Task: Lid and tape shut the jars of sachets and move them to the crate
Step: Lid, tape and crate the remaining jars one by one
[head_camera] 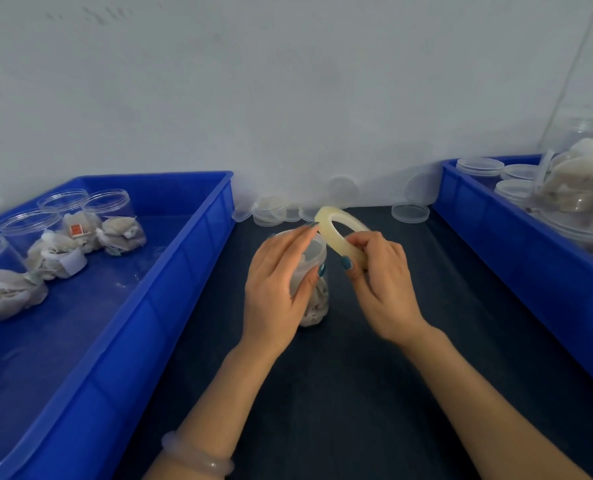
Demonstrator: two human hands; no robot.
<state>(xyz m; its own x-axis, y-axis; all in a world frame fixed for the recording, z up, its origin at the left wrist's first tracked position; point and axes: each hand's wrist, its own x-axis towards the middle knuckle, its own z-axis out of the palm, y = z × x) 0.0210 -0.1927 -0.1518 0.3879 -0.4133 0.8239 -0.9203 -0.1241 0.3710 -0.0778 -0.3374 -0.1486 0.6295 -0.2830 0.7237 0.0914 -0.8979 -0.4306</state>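
Note:
A clear lidded jar of sachets [314, 299] stands on the dark mat in the middle. My left hand [277, 285] grips it around the lid and upper wall, its fingertips touching the tape roll. My right hand [381, 285] pinches a pale yellow roll of tape [336, 223], held tilted just right of the jar's lid. The blue crate on the left [170, 271] holds several open jars of sachets [115, 223] without lids.
A second blue crate [496, 244] on the right holds stacked clear lids and loose sachets [579, 181]. More clear lids [410, 213] lie along the wall behind the jar. The wall stands close behind the table.

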